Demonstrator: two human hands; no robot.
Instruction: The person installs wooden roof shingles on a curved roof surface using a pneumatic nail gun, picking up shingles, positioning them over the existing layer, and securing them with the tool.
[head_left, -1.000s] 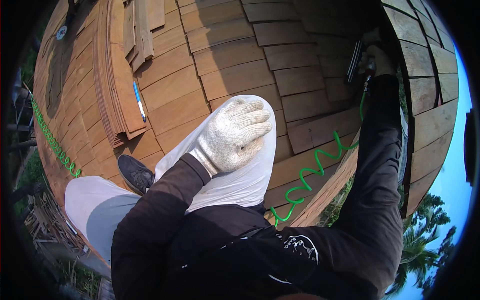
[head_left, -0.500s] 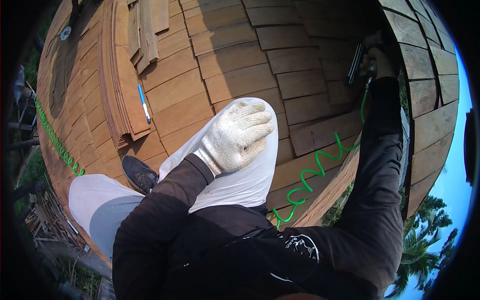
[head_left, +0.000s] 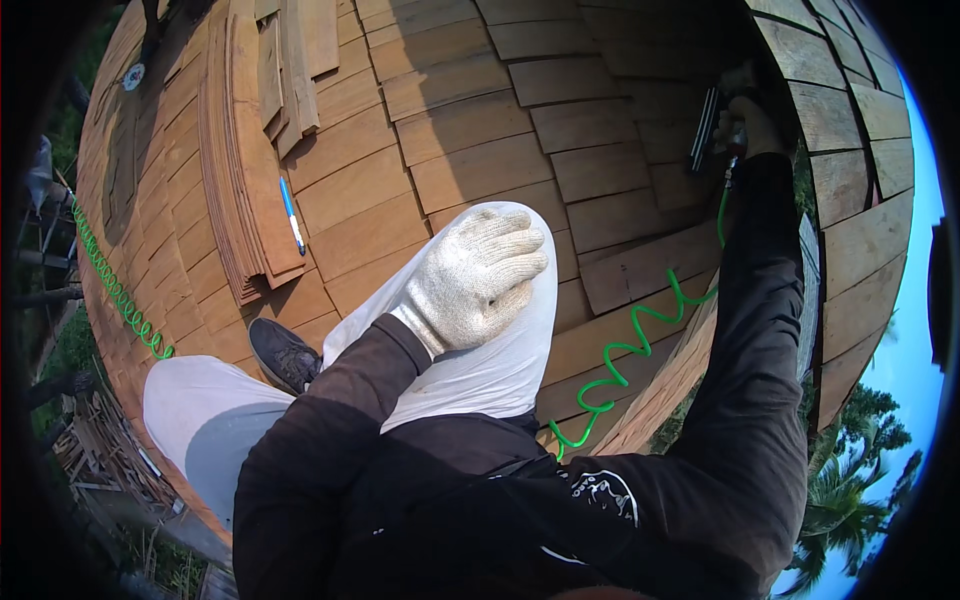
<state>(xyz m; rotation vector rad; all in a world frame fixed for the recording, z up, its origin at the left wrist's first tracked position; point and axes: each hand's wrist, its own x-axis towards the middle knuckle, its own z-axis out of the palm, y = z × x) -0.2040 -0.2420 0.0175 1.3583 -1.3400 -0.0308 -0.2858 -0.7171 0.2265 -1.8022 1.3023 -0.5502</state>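
Note:
My left hand [head_left: 478,278], in a white knit glove, lies flat on my raised knee in pale trousers, fingers stretched out and holding nothing. At the far right, in deep shade, my right hand [head_left: 757,125] is wrapped round the handle of a nail gun [head_left: 706,128], whose metal magazine shows as bright strips. Its upper body is dark and hard to make out. A green coiled air hose [head_left: 645,335] runs from the gun's handle fitting back past my right forearm. Under the gun are overlapping wooden shingles [head_left: 600,165].
Left of my knee lies a stack of long wooden boards [head_left: 250,190], with a blue-and-white pen [head_left: 291,215] beside it. Smaller loose boards [head_left: 290,85] lie further off. Another green coil [head_left: 115,285] trails at the left roof edge. A shingled slope [head_left: 845,190] rises on the right.
The whole view has shifted slightly. My left hand still rests on the knee, and my right hand keeps its grip on the nail gun in nearly the same spot.

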